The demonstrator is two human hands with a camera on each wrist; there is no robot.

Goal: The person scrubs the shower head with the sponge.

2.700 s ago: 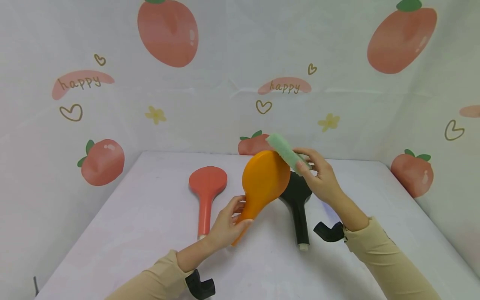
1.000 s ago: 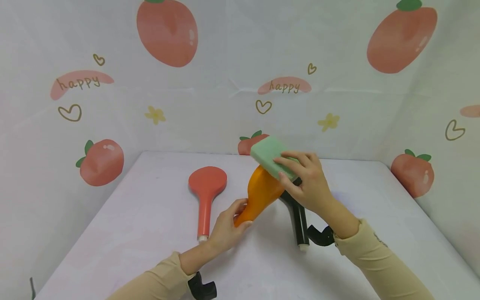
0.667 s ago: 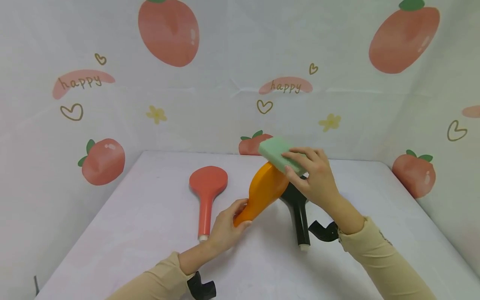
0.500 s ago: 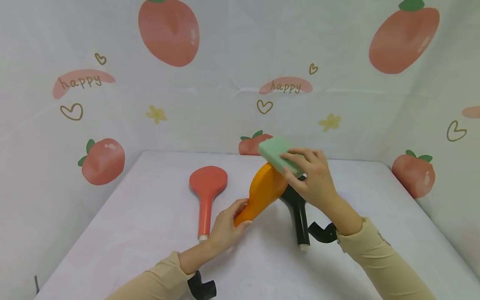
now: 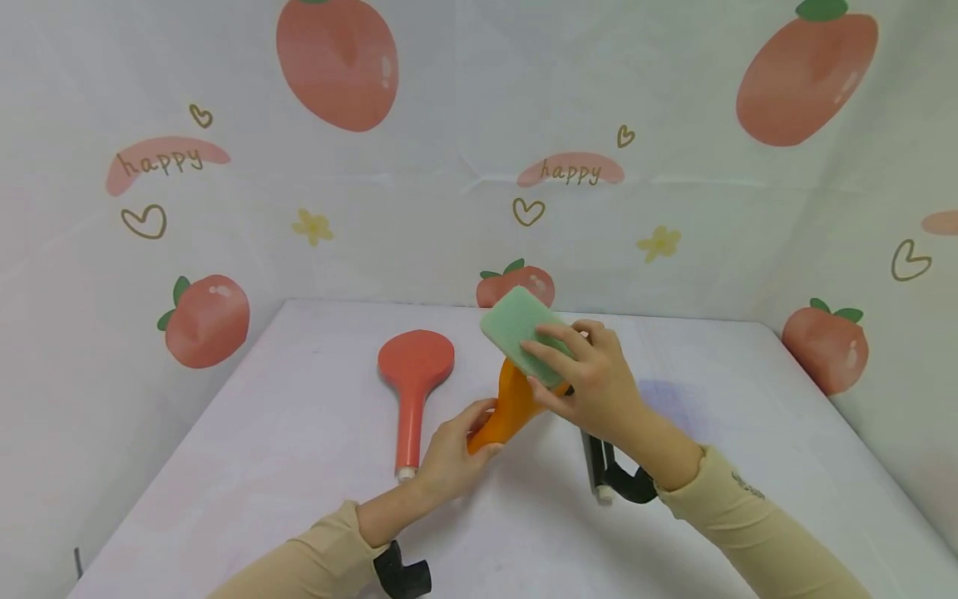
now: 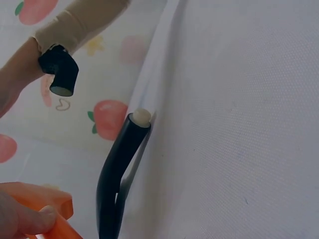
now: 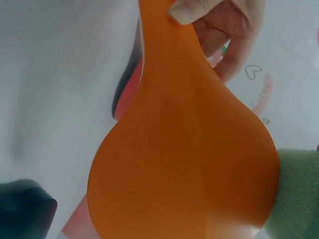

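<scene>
My left hand (image 5: 452, 457) grips the narrow handle of an orange shower head (image 5: 512, 408), held above the table with its round head up and tilted right. In the right wrist view, the left thumb lies across the orange handle (image 7: 169, 35). My right hand (image 5: 595, 378) holds a pale green sponge (image 5: 516, 320) over the round head, hiding much of it in the head view. From the right wrist, the sponge (image 7: 299, 191) shows at the head's edge. Behind the right hand lies a black shower head (image 5: 595, 466), its round part mostly covered.
A red shower head (image 5: 415, 366) lies on the white table (image 5: 299, 433) to the left, handle toward me. Black curved mounts (image 5: 404, 574) sit at both wrists. A printed cloth backdrop (image 5: 449, 150) stands behind and at both sides of the table.
My right hand has moved the sponge left and down across the orange head, its broad face now more visible. Since the earliest frame, the orange shower head has tilted lower; my left hand stays nearly still.
</scene>
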